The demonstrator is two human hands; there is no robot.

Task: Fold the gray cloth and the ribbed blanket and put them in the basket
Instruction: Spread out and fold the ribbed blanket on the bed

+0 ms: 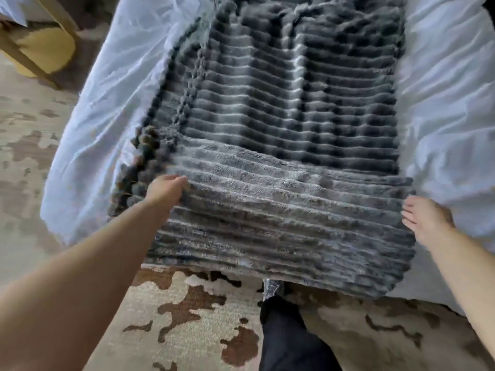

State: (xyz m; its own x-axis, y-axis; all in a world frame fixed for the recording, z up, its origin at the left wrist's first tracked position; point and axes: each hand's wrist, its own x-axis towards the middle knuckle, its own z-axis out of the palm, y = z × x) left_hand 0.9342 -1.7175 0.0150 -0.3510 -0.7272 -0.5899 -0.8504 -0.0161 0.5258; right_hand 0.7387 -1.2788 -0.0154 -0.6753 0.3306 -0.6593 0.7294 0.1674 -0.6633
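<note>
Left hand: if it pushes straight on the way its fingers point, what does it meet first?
The ribbed blanket: the left hand points up and to the right, and its fingers are at the blanket's left edge, beside the pom-pom trim. Whether they grip it is unclear.

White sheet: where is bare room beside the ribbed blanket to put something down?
Bare white sheet lies left of the pom-pom edge, and right of the ribbed blanket beyond the right hand. The middle is all blanket.
</note>
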